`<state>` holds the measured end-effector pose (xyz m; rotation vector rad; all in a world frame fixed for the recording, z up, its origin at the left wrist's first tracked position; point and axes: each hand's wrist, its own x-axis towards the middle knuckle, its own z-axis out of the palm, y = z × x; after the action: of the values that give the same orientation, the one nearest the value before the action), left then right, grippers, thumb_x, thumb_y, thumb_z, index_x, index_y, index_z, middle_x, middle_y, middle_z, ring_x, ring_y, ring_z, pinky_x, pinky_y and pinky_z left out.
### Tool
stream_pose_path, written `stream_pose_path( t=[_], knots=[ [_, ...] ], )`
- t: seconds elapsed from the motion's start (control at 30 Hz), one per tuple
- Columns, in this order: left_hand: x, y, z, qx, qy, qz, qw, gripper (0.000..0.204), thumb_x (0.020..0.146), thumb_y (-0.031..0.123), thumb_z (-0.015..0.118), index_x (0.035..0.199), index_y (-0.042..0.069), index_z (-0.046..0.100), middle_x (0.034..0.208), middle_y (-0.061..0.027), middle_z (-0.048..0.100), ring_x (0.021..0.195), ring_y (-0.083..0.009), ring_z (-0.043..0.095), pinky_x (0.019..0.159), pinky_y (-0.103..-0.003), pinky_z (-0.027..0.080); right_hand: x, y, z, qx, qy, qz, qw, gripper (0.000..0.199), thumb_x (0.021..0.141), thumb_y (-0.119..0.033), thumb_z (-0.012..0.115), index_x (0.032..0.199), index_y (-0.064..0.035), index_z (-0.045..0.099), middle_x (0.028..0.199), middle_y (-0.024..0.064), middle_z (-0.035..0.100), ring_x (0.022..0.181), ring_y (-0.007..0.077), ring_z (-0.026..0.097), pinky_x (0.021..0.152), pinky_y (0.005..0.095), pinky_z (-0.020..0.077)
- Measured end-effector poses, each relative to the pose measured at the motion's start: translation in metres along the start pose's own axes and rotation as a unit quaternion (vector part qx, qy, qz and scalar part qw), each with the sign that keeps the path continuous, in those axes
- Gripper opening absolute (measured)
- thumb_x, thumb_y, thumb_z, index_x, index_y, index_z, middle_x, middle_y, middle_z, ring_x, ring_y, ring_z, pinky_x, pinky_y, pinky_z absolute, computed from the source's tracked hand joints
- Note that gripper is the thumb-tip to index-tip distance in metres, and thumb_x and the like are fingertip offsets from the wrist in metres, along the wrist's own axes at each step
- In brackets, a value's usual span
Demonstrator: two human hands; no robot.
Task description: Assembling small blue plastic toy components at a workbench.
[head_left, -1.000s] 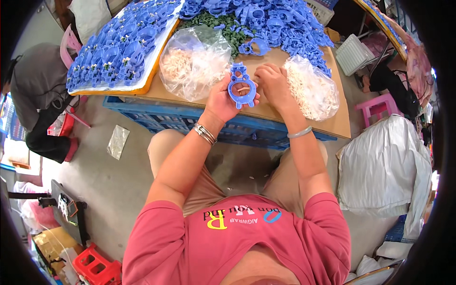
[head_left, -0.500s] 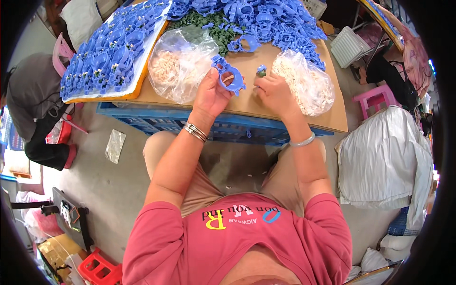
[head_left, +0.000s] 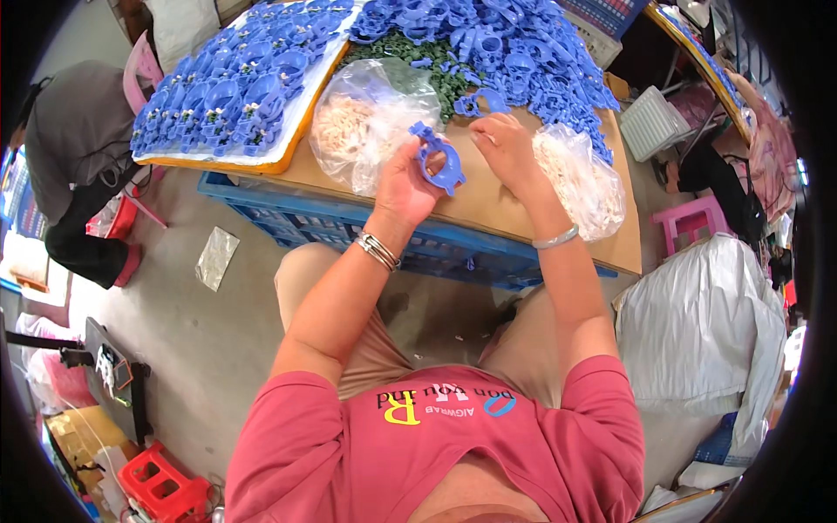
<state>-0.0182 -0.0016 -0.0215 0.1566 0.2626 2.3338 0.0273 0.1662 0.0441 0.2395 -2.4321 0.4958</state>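
My left hand (head_left: 408, 187) is closed around the edge of a blue plastic ring-shaped part (head_left: 441, 166), with small projections at its top and bottom. It holds the part above the front of the cardboard tabletop (head_left: 475, 196). Over the board to the right, my right hand (head_left: 507, 150) has its fingers partly bent and slightly apart, with nothing visible in them. Just beyond its fingertips lies another blue ring-shaped part (head_left: 469, 106). A clear bag of small cream-coloured pieces (head_left: 344, 126) lies left of my left hand, and a second such bag (head_left: 580, 179) is beside my right wrist.
At the far side rise a heap of blue plastic parts (head_left: 523, 52) and a pile of dark green pieces (head_left: 397, 52). An orange-edged tray (head_left: 288, 161) with rows of blue assemblies is at left. A blue crate (head_left: 288, 218) supports the board. A pink stool (head_left: 689, 218) stands right.
My right hand has moved away toward the heap, and the small green-and-blue piece at its fingertips is no longer visible. My left hand still holds the blue ring-shaped part, now turned slightly. The view has shifted.
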Motion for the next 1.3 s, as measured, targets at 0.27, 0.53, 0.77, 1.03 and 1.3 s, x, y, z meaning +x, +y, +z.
stream_pose_path(
  t=[0.27, 0.53, 0.77, 1.03, 1.3],
  knots=[
    [-0.018, -0.016, 0.018, 0.072, -0.025, -0.009, 0.997, 0.024, 0.082, 0.012, 0.052, 0.105, 0.005, 0.048, 0.094, -0.0130, 0.058, 0.085, -0.0279, 0.059, 0.071, -0.050, 0.049, 0.068, -0.076, 0.012, 0.166, -0.027, -0.168, 0.971, 0.013, 0.071, -0.001, 0.059, 0.083, -0.0020, 0.063, 0.083, 0.0091, 0.062, 0.074, 0.0217, 0.059, 0.067, 0.0299, 0.0462],
    [-0.030, -0.023, 0.029, 0.064, -0.036, -0.039, 0.997, 0.017, 0.082, 0.009, 0.051, 0.098, 0.007, 0.049, 0.085, -0.0088, 0.060, 0.069, -0.0215, 0.061, 0.057, -0.043, 0.052, 0.084, -0.063, 0.061, -0.179, -0.351, -0.037, 0.919, 0.019, 0.071, -0.005, 0.049, 0.083, -0.0059, 0.064, 0.084, 0.0162, 0.062, 0.082, 0.0322, 0.059, 0.070, 0.0391, 0.0472],
    [-0.033, -0.020, 0.033, 0.065, 0.021, -0.035, 0.997, 0.015, 0.082, 0.011, 0.049, 0.097, 0.008, 0.049, 0.081, -0.0064, 0.058, 0.065, -0.0187, 0.059, 0.056, -0.041, 0.052, 0.080, -0.062, 0.072, -0.145, -0.318, -0.052, 0.935, 0.017, 0.071, -0.009, 0.050, 0.079, -0.0098, 0.065, 0.080, 0.0135, 0.062, 0.077, 0.0307, 0.059, 0.068, 0.0388, 0.0467],
    [-0.036, -0.016, 0.033, 0.069, 0.071, -0.041, 0.994, 0.013, 0.081, 0.009, 0.048, 0.094, 0.011, 0.048, 0.077, -0.0014, 0.055, 0.061, -0.0127, 0.053, 0.055, -0.038, 0.050, 0.083, -0.071, 0.077, -0.137, -0.388, -0.022, 0.911, 0.022, 0.072, -0.007, 0.050, 0.087, -0.0142, 0.064, 0.092, 0.0105, 0.062, 0.087, 0.0288, 0.058, 0.073, 0.0377, 0.0462],
    [-0.034, -0.016, 0.022, 0.060, 0.050, -0.032, 0.996, 0.014, 0.082, 0.010, 0.048, 0.096, 0.009, 0.049, 0.085, -0.0051, 0.057, 0.071, -0.0182, 0.057, 0.063, -0.039, 0.050, 0.081, -0.055, 0.086, -0.114, -0.336, -0.086, 0.931, 0.014, 0.072, -0.010, 0.051, 0.082, -0.0113, 0.062, 0.088, 0.0091, 0.059, 0.084, 0.0299, 0.058, 0.071, 0.0387, 0.0458]
  ],
)
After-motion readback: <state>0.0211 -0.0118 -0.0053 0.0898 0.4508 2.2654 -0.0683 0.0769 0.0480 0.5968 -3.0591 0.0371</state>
